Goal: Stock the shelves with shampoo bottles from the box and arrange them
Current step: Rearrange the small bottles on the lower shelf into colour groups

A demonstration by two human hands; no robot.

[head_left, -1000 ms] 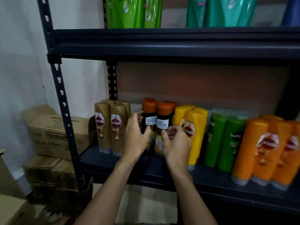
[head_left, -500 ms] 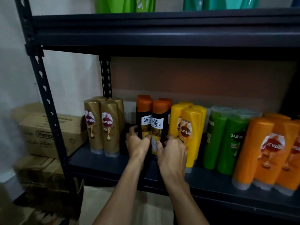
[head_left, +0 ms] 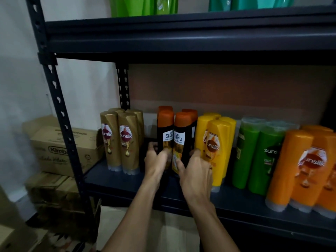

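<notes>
L hand (head_left: 156, 161) wraps low on left black bottle (head_left: 166, 135), thumb on front, fingers round the back. R hand (head_left: 197, 172) grips right black bottle (head_left: 181, 140) the same way, thumb across front, fingers on its right side. Both forearms reach up and fwd, close together. Bottles upright, touching, orange caps, on shelf (head_left: 127, 180) btwn gold bottles (head_left: 118, 140) and yellow bottles (head_left: 216, 142). Green bottles (head_left: 261, 155) and orange bottles (head_left: 300, 170) sit further right. Cardboard boxes (head_left: 60, 148) left of rack.

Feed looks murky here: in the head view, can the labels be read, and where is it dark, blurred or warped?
Head view: dim; labels on the black bottles and gold bottles legible; deep shadow under the upper shelf; boxes at the left edge blurred; wide-angle tilts the post and stretches the orange bottles at the right.
</notes>
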